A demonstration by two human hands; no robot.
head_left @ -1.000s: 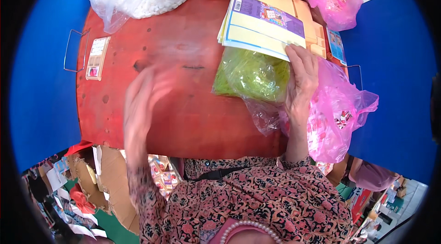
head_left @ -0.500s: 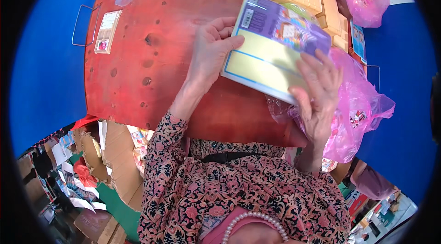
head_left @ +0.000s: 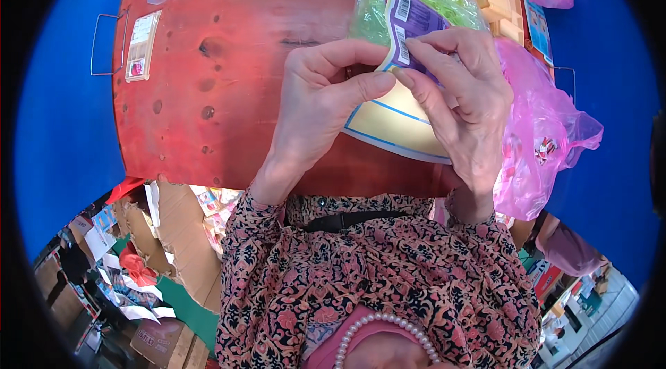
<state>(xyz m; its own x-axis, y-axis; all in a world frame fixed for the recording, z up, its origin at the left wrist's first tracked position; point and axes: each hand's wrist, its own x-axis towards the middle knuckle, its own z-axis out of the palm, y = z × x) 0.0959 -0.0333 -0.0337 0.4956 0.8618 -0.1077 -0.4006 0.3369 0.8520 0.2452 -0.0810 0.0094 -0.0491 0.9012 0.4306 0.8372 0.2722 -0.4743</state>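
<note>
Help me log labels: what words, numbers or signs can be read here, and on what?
I copy no print; it stands on:
Purple-and-yellow paper card: barcodes; fine print too small to read.
Light-blue rectangular card, right: too small.
Brown cardboard box, lower left: blurred.
Red-and-white box, lower right: lettering, uncopied.

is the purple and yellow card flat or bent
Bent: the card curves along its left edge, where the left hand and right hand grip it.

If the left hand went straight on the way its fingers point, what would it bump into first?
Probably the right hand, across from the left hand, beyond the edge of the purple and yellow card that both hold. The gap between them in depth is unclear.
</note>
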